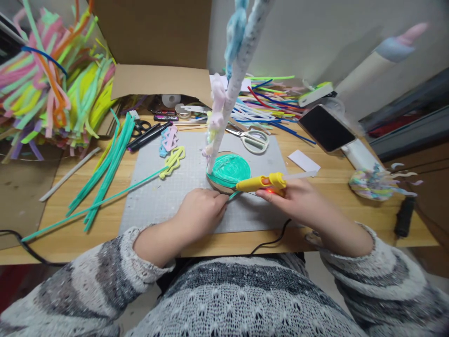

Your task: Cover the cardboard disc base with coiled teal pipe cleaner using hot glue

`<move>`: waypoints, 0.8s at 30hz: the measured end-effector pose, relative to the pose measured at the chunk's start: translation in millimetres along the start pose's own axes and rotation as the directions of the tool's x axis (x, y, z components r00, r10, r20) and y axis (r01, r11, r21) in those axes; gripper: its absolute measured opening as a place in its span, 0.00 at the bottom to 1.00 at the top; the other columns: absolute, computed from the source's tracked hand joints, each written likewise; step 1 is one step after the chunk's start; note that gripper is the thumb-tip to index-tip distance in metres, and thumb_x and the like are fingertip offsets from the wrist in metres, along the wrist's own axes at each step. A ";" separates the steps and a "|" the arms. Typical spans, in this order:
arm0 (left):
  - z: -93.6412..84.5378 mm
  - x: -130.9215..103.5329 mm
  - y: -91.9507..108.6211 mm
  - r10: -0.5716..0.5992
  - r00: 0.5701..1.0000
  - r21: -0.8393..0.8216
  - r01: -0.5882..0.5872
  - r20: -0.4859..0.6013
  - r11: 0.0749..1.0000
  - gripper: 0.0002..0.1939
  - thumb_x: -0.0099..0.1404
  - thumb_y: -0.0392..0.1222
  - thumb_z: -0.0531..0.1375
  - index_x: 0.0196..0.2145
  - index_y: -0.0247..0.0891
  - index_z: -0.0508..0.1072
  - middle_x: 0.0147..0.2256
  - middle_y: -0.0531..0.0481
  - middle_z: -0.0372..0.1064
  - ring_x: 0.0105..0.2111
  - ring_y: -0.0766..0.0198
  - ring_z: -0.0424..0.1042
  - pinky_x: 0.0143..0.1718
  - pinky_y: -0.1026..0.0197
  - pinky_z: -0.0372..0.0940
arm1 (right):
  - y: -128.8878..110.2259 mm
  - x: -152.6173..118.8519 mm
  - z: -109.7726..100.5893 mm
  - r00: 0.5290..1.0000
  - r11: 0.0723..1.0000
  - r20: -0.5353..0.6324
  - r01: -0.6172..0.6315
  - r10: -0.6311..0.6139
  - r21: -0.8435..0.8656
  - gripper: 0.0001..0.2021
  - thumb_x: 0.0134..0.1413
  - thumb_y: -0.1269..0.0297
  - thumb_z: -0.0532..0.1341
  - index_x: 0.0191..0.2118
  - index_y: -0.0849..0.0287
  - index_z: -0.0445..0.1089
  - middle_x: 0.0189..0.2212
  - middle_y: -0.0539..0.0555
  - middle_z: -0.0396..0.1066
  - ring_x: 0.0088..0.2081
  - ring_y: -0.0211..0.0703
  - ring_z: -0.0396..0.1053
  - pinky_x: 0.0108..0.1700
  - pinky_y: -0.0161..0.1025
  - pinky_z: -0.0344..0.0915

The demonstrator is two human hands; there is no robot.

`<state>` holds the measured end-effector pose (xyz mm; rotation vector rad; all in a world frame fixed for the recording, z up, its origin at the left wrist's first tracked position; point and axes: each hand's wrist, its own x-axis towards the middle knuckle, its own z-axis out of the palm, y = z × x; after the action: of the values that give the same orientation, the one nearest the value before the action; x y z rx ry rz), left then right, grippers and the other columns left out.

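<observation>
My right hand (298,199) is closed round a yellow hot glue gun (257,183), with a clear glue stick poking from its back. The nozzle is at the near edge of a round base (220,186) topped with coiled green pipe cleaner (231,169). Just left of it, my left hand (203,208) has its fingers pressed together by the base's front edge. A short end of green pipe cleaner (234,194) shows at those fingertips. From the base's left side rises a tilted white post (224,110) with pastel fuzzy shapes along it.
Under the base lies a grey cutting mat (147,201). Green pipe cleaners (105,173), scissors (254,140), zigzag fuzzy pieces (171,161) and a phone (327,127) surround it. A large pipe-cleaner bundle (52,93) stands left. A black cable (271,241) crosses the front edge.
</observation>
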<state>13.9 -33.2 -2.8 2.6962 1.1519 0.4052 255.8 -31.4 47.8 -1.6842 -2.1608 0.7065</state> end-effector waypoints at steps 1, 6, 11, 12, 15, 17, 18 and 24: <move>0.1 0.0 0.0 -0.004 1.000 0.002 0.004 0.005 1.000 0.11 0.66 0.37 0.53 0.36 0.37 0.76 0.28 0.48 0.76 0.26 0.61 0.73 0.27 0.60 0.63 | -0.8 0.8 0.3 1.000 1.000 0.005 0.003 -0.003 0.006 0.14 0.54 0.47 0.62 0.29 0.52 0.77 0.20 0.50 0.71 0.22 0.41 0.65 0.26 0.38 0.58; 0.0 -0.2 0.0 -0.016 0.999 0.004 0.016 0.028 1.000 0.12 0.67 0.38 0.53 0.37 0.37 0.76 0.29 0.47 0.76 0.27 0.59 0.73 0.27 0.59 0.63 | -5.2 5.0 2.8 1.000 0.999 0.016 0.019 -0.020 0.029 0.13 0.55 0.48 0.62 0.33 0.51 0.78 0.22 0.51 0.74 0.25 0.43 0.67 0.27 0.38 0.59; 1.0 -1.2 0.1 -0.008 1.000 0.013 0.008 0.010 1.000 0.12 0.67 0.38 0.52 0.35 0.36 0.76 0.27 0.47 0.75 0.25 0.61 0.73 0.27 0.61 0.64 | -12.5 10.7 5.2 0.999 1.000 0.052 0.015 -0.015 -0.006 0.13 0.55 0.49 0.62 0.32 0.52 0.78 0.23 0.51 0.75 0.25 0.43 0.68 0.27 0.38 0.59; 1.5 -1.5 0.0 -0.006 1.000 0.018 0.006 0.004 1.000 0.12 0.67 0.38 0.52 0.35 0.36 0.76 0.27 0.47 0.75 0.25 0.61 0.72 0.26 0.61 0.64 | -14.2 11.9 5.6 0.998 1.000 0.060 0.016 -0.015 -0.012 0.13 0.55 0.49 0.62 0.32 0.52 0.78 0.23 0.51 0.74 0.25 0.43 0.68 0.27 0.38 0.59; 2.9 -2.0 -0.5 0.005 1.000 0.032 -0.005 -0.003 0.999 0.13 0.67 0.39 0.52 0.34 0.36 0.76 0.26 0.47 0.75 0.24 0.62 0.72 0.25 0.61 0.63 | -18.8 15.2 6.8 0.998 0.999 0.060 0.034 -0.034 -0.004 0.13 0.56 0.49 0.61 0.32 0.52 0.78 0.23 0.51 0.74 0.26 0.43 0.68 0.28 0.38 0.59; 3.3 -2.0 -0.5 0.006 1.000 0.038 -0.006 -0.001 0.999 0.12 0.67 0.39 0.53 0.34 0.36 0.76 0.26 0.47 0.75 0.24 0.61 0.73 0.25 0.61 0.62 | -21.6 17.2 7.7 0.997 0.999 0.057 0.046 -0.047 0.008 0.13 0.56 0.50 0.61 0.34 0.51 0.78 0.24 0.51 0.75 0.27 0.43 0.69 0.28 0.38 0.59; 3.3 -2.0 -0.3 0.004 1.000 0.040 -0.004 0.001 0.999 0.12 0.67 0.39 0.53 0.33 0.36 0.76 0.26 0.47 0.75 0.24 0.61 0.73 0.25 0.61 0.62 | -22.9 18.3 8.2 0.997 0.999 0.059 0.047 -0.047 0.012 0.13 0.56 0.50 0.61 0.35 0.51 0.78 0.24 0.51 0.75 0.28 0.43 0.69 0.29 0.38 0.59; 3.0 -1.3 0.0 -0.007 1.000 0.033 0.007 0.016 0.999 0.12 0.67 0.39 0.53 0.34 0.36 0.76 0.26 0.47 0.75 0.25 0.59 0.73 0.24 0.59 0.62 | -27.9 23.8 11.7 0.997 0.999 0.068 0.039 -0.036 -0.030 0.14 0.56 0.49 0.61 0.34 0.52 0.78 0.23 0.52 0.73 0.27 0.44 0.69 0.28 0.38 0.58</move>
<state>14.0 -34.4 -5.9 2.7175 1.1735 0.3667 220.8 -15.9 52.2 -1.6533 -2.2549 0.7328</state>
